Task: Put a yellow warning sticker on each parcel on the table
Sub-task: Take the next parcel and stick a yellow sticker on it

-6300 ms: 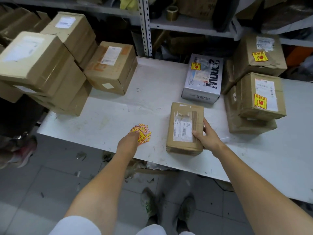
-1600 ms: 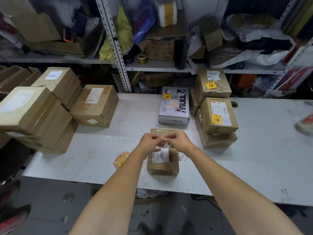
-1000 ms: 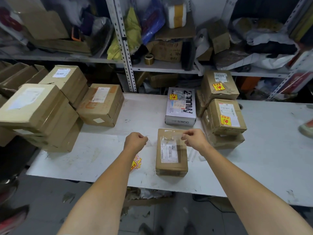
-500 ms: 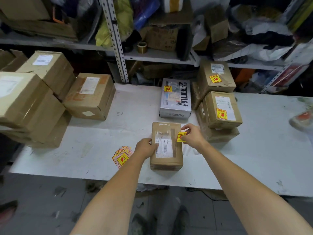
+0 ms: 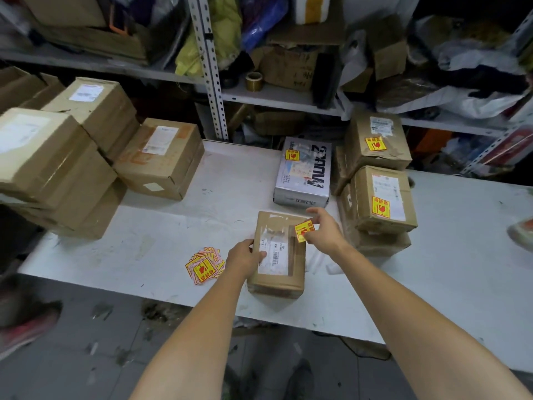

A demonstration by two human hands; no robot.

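Fingers (image 5: pixel 313 212) of the right hand (image 5: pixel 323 230) are pinching a yellow warning sticker (image 5: pixel 304 230) by its right edge, holding it over the upper right part of the small brown parcel (image 5: pixel 278 255) in the middle of the frame. I can't tell if it's touching the cardboard yet. I'm guessing I'm aiming it beside the white shipping label (image 5: pixel 274 256) so the barcode isn't getting covered.

The left hand (image 5: pixel 245 256) is lying mostly flat on the parcel's left edge, thumb over the label, nothing gripped. It's probably pinning the box so it isn't sliding while the sticker is going down.

The loose sticker pile (image 5: pixel 205 265) is sitting on the white table (image 5: pixel 447 269) just left of that hand, near enough for a quick grab.

Right of center, the grey printed box (image 5: pixel 302 174) and two brown boxes (image 5: pixel 380 197) are already wearing stickers. The big cartons (image 5: pixel 158 157) at the left of the frame aren't showing any from here, so I'm figuring there's plenty left to do.
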